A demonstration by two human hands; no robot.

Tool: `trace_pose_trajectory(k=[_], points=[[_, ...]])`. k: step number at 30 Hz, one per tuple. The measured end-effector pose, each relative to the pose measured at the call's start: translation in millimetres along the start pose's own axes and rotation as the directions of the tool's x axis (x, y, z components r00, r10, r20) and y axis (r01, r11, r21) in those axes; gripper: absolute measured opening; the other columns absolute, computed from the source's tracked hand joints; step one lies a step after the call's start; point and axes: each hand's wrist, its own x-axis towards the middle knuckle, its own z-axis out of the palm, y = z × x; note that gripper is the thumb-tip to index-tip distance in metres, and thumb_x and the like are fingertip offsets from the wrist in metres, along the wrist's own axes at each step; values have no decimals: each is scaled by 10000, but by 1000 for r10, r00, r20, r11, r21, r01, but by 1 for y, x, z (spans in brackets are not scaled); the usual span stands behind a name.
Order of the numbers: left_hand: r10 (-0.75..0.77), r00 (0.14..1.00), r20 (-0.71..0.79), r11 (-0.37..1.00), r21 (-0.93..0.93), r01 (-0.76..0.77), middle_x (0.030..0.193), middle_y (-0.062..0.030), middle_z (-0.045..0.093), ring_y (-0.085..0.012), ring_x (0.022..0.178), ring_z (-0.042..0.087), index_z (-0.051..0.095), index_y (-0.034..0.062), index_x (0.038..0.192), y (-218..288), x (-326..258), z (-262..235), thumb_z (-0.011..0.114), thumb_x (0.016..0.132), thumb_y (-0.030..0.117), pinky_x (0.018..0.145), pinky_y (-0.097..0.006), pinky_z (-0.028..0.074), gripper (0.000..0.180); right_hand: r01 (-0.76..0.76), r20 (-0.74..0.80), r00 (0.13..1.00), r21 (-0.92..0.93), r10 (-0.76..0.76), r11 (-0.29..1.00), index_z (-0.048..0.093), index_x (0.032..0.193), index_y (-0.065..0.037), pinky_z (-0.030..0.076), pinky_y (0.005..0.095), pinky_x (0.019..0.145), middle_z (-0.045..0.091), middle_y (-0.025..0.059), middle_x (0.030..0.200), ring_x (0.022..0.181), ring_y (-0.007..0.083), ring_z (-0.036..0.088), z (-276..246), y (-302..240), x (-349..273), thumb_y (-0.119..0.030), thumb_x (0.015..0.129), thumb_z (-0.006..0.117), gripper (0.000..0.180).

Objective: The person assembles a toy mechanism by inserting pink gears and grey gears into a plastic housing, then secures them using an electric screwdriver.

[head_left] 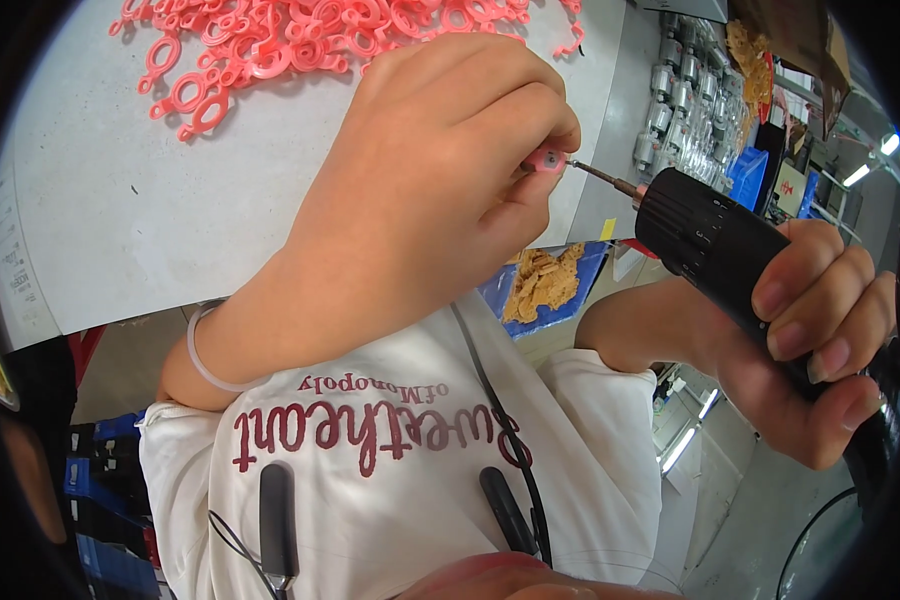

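Observation:
Between the thumb and bent fingers of my left hand (pixel 425 165) is a small pink plastic part (pixel 544 160), mostly hidden by the fingers. My right hand (pixel 810 330) is wrapped round a black electric screwdriver (pixel 715 235). Its thin metal bit (pixel 600 175) points left, and the tip meets the pink part, where a small shiny bit of metal, perhaps a screw, shows. Beyond my left hand, a heap of pink plastic rings (pixel 280 35) with small looped ends lies on the white table.
The white table (pixel 170 220) has its near edge close to my body. Rows of small silver cylindrical parts (pixel 660 115) stand at the right. A blue tray (pixel 550 290) with yellowish-brown crumpled material sits below the table edge. A black cable (pixel 500 390) hangs across my shirt.

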Motion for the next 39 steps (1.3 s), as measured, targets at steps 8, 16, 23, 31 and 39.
trace_pose_trajectory(k=[8,16,23,31,39], points=[[-3,1000,-21,1000,-20,3,952,-78,641,-272,897,614,655,42,901,-1,0,2,738,668,-27,780,-351,448,257,137,17,990,-68,-137,988,505,664,-124,415,248,513,510,-41,634,486,77,490,-12,7,-7,-336,740,607,247],[48,999,0,999,21,-48,955,-81,642,-266,878,613,654,40,897,2,3,-4,738,673,-22,772,-353,449,247,102,-158,979,-143,-125,984,480,676,-128,383,277,507,472,-28,637,485,101,446,6,12,-8,-341,761,586,253],[-10,1000,-17,999,-34,10,948,-80,643,-271,897,612,654,40,896,-1,0,0,748,670,-20,799,-355,450,252,102,-105,991,228,-80,968,447,701,-121,365,273,552,467,-1,652,555,109,476,-31,4,-1,-319,787,580,254],[-27,999,25,999,36,26,993,-76,639,-272,978,605,661,47,908,4,4,-3,748,687,-6,854,-360,441,243,-95,-138,982,217,127,971,465,746,-105,387,304,583,477,19,718,591,127,487,-21,17,7,-300,818,565,230],[-62,997,54,998,32,60,1000,-84,629,-291,1034,590,666,45,913,7,3,-6,737,698,3,902,-384,444,231,339,-484,857,269,-178,901,488,830,-81,409,377,626,487,60,744,627,194,479,-84,50,47,-227,767,591,189]])
